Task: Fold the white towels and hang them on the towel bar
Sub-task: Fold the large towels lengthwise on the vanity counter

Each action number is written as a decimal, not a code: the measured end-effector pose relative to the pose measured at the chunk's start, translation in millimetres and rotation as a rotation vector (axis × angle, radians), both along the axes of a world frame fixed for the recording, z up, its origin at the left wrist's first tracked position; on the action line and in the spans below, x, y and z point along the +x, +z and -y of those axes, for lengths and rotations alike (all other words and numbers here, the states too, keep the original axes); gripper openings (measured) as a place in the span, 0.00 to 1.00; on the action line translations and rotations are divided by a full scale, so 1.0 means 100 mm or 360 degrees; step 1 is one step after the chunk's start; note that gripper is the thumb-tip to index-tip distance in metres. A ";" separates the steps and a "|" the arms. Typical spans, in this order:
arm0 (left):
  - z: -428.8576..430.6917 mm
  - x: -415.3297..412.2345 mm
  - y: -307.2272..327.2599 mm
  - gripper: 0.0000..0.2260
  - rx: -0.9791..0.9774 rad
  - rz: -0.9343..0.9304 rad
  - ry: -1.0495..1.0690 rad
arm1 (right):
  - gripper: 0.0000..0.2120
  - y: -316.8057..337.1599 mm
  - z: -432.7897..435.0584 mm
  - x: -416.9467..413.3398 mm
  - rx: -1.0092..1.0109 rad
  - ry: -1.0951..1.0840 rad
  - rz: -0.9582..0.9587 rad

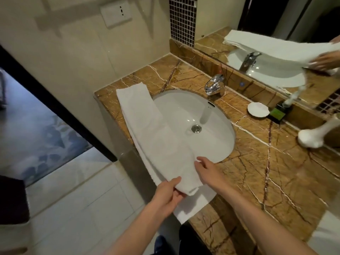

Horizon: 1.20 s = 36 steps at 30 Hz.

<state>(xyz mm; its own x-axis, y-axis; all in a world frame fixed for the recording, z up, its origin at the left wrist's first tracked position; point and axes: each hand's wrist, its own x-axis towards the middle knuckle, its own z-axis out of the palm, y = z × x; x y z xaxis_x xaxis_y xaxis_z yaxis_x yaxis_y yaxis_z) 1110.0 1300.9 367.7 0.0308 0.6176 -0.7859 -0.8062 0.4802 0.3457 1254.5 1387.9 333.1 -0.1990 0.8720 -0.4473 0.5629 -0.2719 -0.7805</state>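
Partly hiding sink (211, 129), white towel (156, 135), left grip (169, 196) pinching end

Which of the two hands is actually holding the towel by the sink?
The left hand: its thumb and fingers pinch the folded near end of the white towel. The right hand only lays straight fingers on its edge.

- White towel (147, 126): terry cloth folded into a long, narrow strip, lying flat on a diagonal from centre-left of the frame to lower centre.
- It runs along the desk (276, 172) edge and overlaps the left rim of the sink (217, 137).
- Its near end is doubled back and pinched by the left hand (168, 195); a flat white layer juts out beneath.
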 end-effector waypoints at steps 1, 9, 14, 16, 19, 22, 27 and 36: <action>0.00 0.01 0.03 0.13 -0.0004 0.0027 0.0026 | 0.24 0.00 -0.01 -0.02 -0.0002 -0.0001 0.0005; 0.02 0.01 0.35 0.18 0.0088 0.0341 0.0271 | 0.13 0.12 0.12 0.01 0.0135 -0.0463 -0.0072; 0.05 -0.07 0.40 0.16 0.0122 0.0319 0.0313 | 0.17 0.14 0.50 -0.14 -0.0603 -0.0549 -0.0387; 0.06 -0.08 0.43 0.17 0.0123 0.0310 0.0310 | 0.19 0.17 0.47 -0.20 -0.0895 -0.0621 -0.0614; 0.08 -0.11 0.47 0.17 0.0115 0.0305 0.0312 | 0.18 0.21 0.33 -0.25 -0.1116 -0.0817 -0.0997; 0.10 -0.12 0.49 0.16 0.0102 0.0310 0.0312 | 0.15 0.22 0.24 -0.23 -0.1132 -0.0908 -0.1060; 0.15 -0.15 0.49 0.16 0.0094 0.0358 0.0329 | 0.12 0.20 0.21 -0.23 -0.1205 -0.0892 -0.1011; 0.23 -0.29 0.55 0.15 0.0133 0.0419 0.0302 | 0.14 0.20 0.34 -0.35 -0.1588 -0.0813 -0.1693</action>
<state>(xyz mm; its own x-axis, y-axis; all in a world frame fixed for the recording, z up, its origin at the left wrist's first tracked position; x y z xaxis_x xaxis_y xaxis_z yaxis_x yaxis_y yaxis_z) 1081.2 1277.4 422.2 0.1043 0.6936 -0.7128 -0.9454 0.2916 0.1454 1219.8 1354.1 353.4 -0.5760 0.3873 -0.7198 -0.4286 -0.8930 -0.1375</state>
